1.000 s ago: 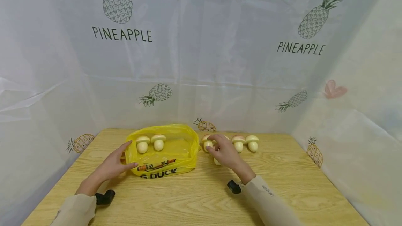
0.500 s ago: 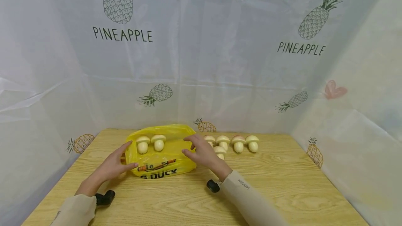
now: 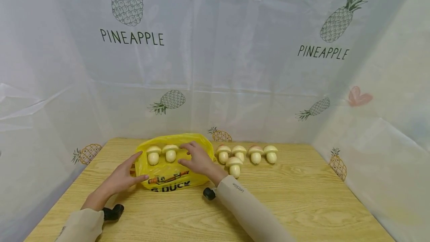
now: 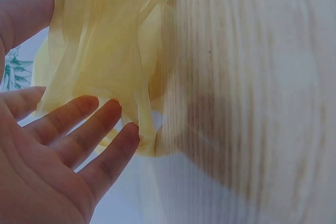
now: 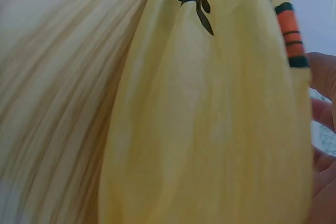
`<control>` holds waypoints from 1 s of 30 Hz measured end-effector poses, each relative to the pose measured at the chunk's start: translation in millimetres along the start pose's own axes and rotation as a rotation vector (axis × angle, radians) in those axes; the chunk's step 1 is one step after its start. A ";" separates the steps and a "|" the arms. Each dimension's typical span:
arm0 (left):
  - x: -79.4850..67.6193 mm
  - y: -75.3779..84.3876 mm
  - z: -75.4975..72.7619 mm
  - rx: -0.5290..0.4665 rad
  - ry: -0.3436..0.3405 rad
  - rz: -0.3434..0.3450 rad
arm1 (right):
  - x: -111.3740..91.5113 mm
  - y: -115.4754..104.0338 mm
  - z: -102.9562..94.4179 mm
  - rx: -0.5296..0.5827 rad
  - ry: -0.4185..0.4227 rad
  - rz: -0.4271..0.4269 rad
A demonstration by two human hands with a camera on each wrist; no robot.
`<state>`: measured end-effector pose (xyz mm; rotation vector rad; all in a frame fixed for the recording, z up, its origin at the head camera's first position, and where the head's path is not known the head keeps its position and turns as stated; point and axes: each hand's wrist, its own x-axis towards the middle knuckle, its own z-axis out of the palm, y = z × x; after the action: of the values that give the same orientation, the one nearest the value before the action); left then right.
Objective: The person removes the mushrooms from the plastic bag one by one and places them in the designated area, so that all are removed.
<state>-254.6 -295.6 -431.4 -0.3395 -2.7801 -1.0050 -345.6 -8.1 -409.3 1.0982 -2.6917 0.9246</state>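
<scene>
A yellow plastic bag (image 3: 196, 176) printed with dark lettering lies on the wooden table, its mouth facing up. Two pale mushrooms (image 3: 153, 155) (image 3: 170, 153) stand side by side inside it. At the bag's left side, my left hand (image 3: 117, 176) keeps its fingers extended against the plastic, thumb at the front rim; in the left wrist view, the fingertips (image 4: 131, 129) touch the yellow film. My right hand (image 3: 201, 161) reaches into the mouth, thumb and fingers spread just right of the second mushroom. The bag's side partly hides this hand in the right wrist view.
Right of the bag stand several more mushrooms (image 3: 256, 155), with one mushroom (image 3: 234, 168) in front of that row. A pineapple-print sheet (image 3: 235, 66) hangs close behind the wooden table (image 3: 302, 197). Black wrist mounts (image 3: 113, 212) show under the wrists.
My right hand has moved left from the row of mushrooms into the bag's mouth, with nothing visible between its fingers. My left hand stays at the bag's side.
</scene>
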 end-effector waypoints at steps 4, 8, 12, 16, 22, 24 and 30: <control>-0.2 0.6 -0.2 0.001 0.002 0.001 | 10.8 -1.5 9.2 0.017 0.003 0.016; -0.6 1.7 -0.8 -0.003 0.000 -0.002 | 18.8 -2.5 15.2 -0.008 -0.016 0.041; -0.5 2.1 -1.0 0.000 0.002 -0.001 | 25.0 -3.6 18.1 -0.047 -0.039 0.062; -0.4 2.0 -1.0 0.005 0.003 0.003 | 30.6 -3.6 21.5 -0.092 -0.079 0.068; 0.2 2.0 -1.2 0.002 0.004 0.004 | 36.8 -3.2 25.6 -0.124 -0.118 0.067; 0.5 2.1 -1.2 0.004 0.006 0.003 | 38.7 -3.1 27.1 -0.134 -0.127 0.059; -0.1 2.7 -1.0 0.002 0.009 0.000 | 40.9 -3.8 32.7 -0.127 -0.146 0.066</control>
<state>-253.7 -294.3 -429.1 -0.3341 -2.7732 -1.0013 -368.8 -53.6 -421.8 1.0965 -2.8739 0.6953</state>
